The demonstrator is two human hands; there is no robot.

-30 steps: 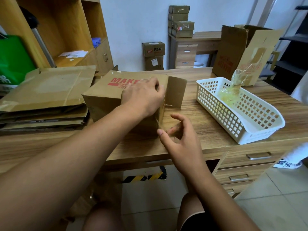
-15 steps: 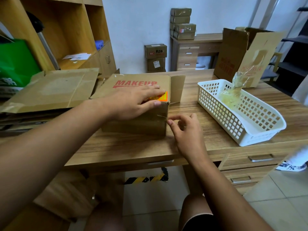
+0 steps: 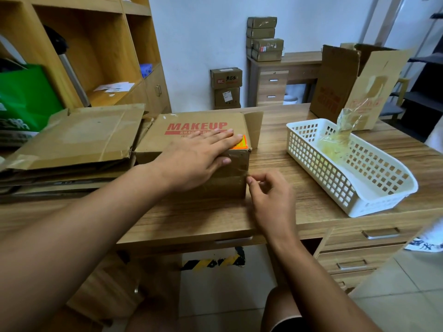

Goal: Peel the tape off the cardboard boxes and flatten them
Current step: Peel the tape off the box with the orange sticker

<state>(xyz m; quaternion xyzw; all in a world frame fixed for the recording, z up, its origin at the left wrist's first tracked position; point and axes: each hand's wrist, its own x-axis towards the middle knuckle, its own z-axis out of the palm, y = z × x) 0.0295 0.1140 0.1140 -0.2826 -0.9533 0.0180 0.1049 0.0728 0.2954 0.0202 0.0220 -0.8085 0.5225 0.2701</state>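
A brown cardboard box [image 3: 191, 127] printed "MAKEUP" lies on the wooden table [image 3: 211, 214], its right flap standing open. My left hand [image 3: 201, 156] presses flat on the box's top, fingers straight, thumb over the front face. Clear tape [image 3: 236, 167] runs across that front face to the right corner. My right hand [image 3: 271, 197] is at that corner with curled fingers, thumb and forefinger pinching the tape's end.
A stack of flattened cardboard [image 3: 79, 137] lies left of the box. A white slotted basket [image 3: 359, 200] holding a wad of peeled tape [image 3: 335, 144] sits to the right. An open tall box [image 3: 340, 85] stands behind it. Shelves and a green bag [image 3: 24, 97] are at far left.
The box has been tipped down flat, "MAKEUP" side up. My left hand went from gripping its edge to pressing flat on top. My right hand moved in to the front right corner.
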